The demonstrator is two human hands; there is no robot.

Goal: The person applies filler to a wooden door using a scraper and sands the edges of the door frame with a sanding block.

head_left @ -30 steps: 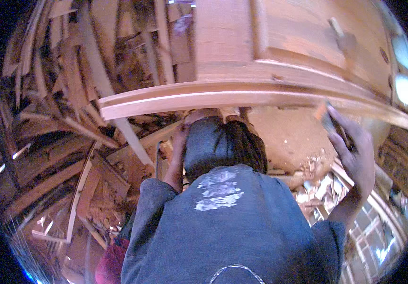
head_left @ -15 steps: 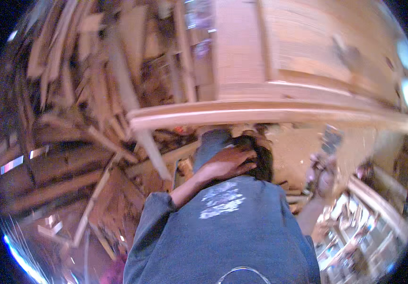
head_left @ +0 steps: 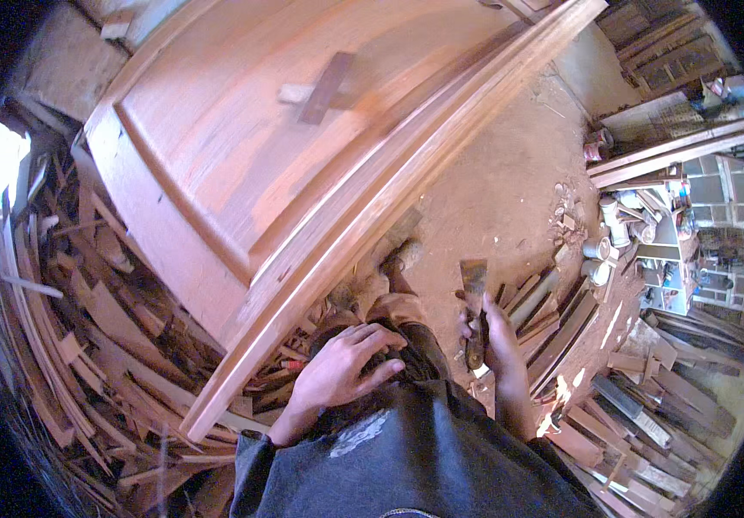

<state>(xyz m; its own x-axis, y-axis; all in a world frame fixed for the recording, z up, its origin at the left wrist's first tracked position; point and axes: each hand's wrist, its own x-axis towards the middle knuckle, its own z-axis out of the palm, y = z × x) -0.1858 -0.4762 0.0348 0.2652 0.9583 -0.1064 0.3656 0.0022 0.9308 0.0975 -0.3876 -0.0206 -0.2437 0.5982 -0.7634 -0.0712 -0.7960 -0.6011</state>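
My right hand (head_left: pixel 500 345) is closed round the handle of a putty knife (head_left: pixel 473 276), its flat blade pointing up and away from me. Beside it on the left, my left hand (head_left: pixel 346 367) rests over my dark-clothed leg, fingers loosely bent and apart, with nothing visible in them. Beyond both hands a large wooden panel door (head_left: pixel 242 129) lies raised and slanting across the view, its thick edge towards me. On its panel a dark strip of wood (head_left: pixel 327 88) crosses a paler piece (head_left: pixel 294 93). Neither hand touches the door.
Scrap wood (head_left: pixel 104 345) is heaped at the left, under and beside the door. Boards (head_left: pixel 553 332) lie on the dirt floor (head_left: pixel 510 198) to my right. Farther right stand white containers (head_left: pixel 596 262), a shelf (head_left: pixel 670 250) and more timber (head_left: pixel 648 414).
The view has swung to the right and sharpened, so the door edge now slants and more floor shows. My right hand still holds the putty knife; my left hand stays over my leg.
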